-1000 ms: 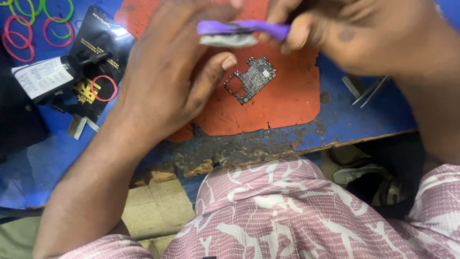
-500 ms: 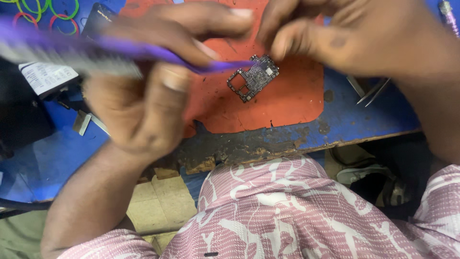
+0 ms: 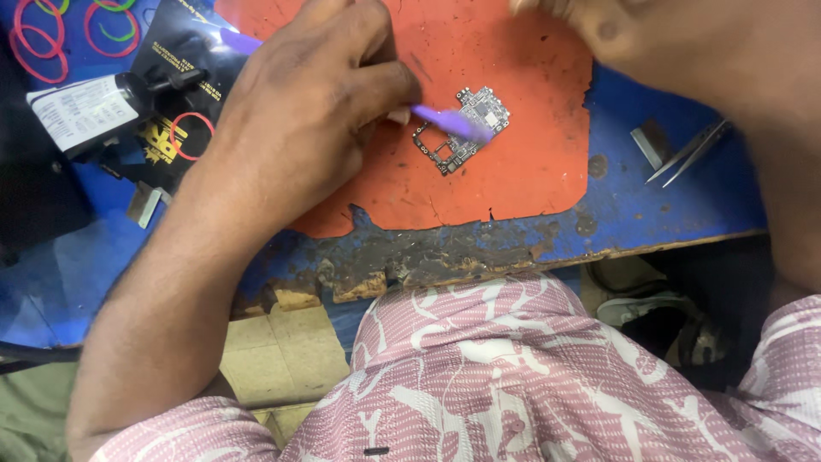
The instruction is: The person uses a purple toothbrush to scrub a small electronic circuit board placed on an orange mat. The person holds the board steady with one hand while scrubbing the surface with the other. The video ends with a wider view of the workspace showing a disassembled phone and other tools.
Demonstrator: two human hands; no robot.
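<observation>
Left hand (image 3: pixel 316 111) is curled around a purple tool (image 3: pixel 451 122), a slim plastic handle pinched between thumb and fingers, its far end peeking out behind the knuckles at the upper left. Its long axis runs from upper left to lower right, and the blurred working tip points down and to the right, lying over a small circuit board (image 3: pixel 466 130). That board is a flat, dark, irregular piece with notched edges, a rectangular cut-out at its lower left and small metal-capped parts on top; its own long axis runs from lower left to upper right, crossing the tool. It lies near the middle of an orange mat (image 3: pixel 513 180), a thin, matte sheet with a torn, ragged near edge. Under the mat, the blue bench (image 3: pixel 633 214) has a worn, scorched and flaking front lip. Right hand (image 3: pixel 684 51) hangs above the mat's upper right corner, partly cut off by the frame, and whether it grips anything cannot be told. Steel tweezers (image 3: pixel 688 154) lie on the bench to the right of the mat, tips pointing down and left.
</observation>
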